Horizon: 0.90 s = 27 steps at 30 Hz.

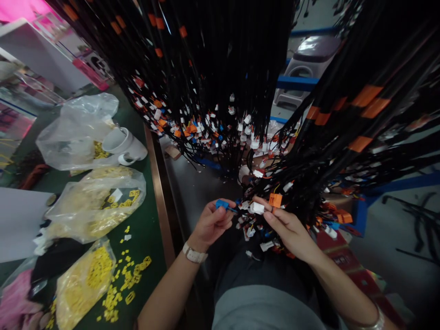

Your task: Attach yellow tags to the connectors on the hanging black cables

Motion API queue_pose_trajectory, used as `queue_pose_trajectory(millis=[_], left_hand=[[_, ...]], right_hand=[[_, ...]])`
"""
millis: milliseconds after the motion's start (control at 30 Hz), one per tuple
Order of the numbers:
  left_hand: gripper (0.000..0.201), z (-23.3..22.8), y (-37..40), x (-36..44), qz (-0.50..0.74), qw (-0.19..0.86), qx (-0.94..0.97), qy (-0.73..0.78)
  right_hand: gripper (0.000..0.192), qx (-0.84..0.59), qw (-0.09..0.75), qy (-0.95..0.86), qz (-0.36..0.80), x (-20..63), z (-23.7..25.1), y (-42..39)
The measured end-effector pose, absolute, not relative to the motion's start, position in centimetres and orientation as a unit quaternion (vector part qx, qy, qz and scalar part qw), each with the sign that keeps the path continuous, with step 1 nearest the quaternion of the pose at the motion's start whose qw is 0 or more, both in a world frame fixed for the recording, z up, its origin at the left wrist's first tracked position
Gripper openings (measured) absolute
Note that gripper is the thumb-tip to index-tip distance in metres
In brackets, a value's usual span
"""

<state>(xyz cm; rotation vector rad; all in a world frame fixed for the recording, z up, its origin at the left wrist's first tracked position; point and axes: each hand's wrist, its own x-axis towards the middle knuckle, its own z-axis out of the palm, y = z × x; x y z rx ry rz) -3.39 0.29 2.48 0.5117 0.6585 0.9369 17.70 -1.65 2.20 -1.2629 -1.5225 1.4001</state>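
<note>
Between the thumb and fingers of my left hand [213, 221] is a blue connector [222, 204] with dark wire running from it to the right. My right hand [288, 228] is closed with thumb and fingers around a white connector [257, 208]. Just above those fingers an orange connector [275, 200] sits on a yellow wire. Several more white connectors dangle around and below my right hand at the ends of black cable bundles [237, 59]. The inner side of my right fingers is partly hidden.
On the green table [151, 238] to the left lie plastic bags [99, 201] of small yellow parts, loose yellow pieces [115, 293] and a white mug [128, 144]. More cables with orange bands hang at the right. A stool [304, 68] and a blue frame [297, 83] stand behind.
</note>
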Motion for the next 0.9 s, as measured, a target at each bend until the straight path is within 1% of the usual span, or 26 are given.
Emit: queue_pose_trajectory(millis=[167,267,333,400,467,567,700,800,900], left_hand=[[0.035,2.5,-0.1,-3.4,0.385,0.802,0.323,0.323],[0.033,2.9,-0.1,-3.1,0.34,0.759,0.405,0.38],[0.032,3.1,-0.2,-2.6,0.3,0.706,0.48,0.426],[0.032,3.2,-0.3,-2.1,0.259,0.634,0.558,0.468],[0.031,3.1,-0.6,-1.7,0.226,0.561,0.627,0.491],[0.027,2.7,-0.9,-1.4,0.211,0.484,0.694,0.49],[0.019,2.4,-1.0,-1.5,0.205,0.441,0.74,0.465],[0.024,2.5,-1.0,-1.6,0.202,0.423,0.756,0.457],[0.028,2.7,-1.1,-1.4,0.205,0.437,0.742,0.465]], right_hand=[[0.04,-0.505,0.346,-0.658,0.438,16.9,2.0,-2.1],[0.04,-0.512,0.373,-0.673,0.382,16.7,2.3,-2.4],[0.036,-0.522,0.399,-0.659,0.367,16.5,2.5,-2.4],[0.03,-0.529,0.413,-0.629,0.392,16.4,2.7,-2.4],[0.025,-0.529,0.411,-0.594,0.446,16.1,2.7,-2.4],[0.025,-0.519,0.383,-0.576,0.502,15.8,2.4,-2.3],[0.03,-0.48,0.353,-0.603,0.53,15.9,2.1,-2.1],[0.029,-0.46,0.357,-0.599,0.549,16.2,2.0,-2.1],[0.026,-0.466,0.367,-0.581,0.557,16.2,1.8,-2.1]])
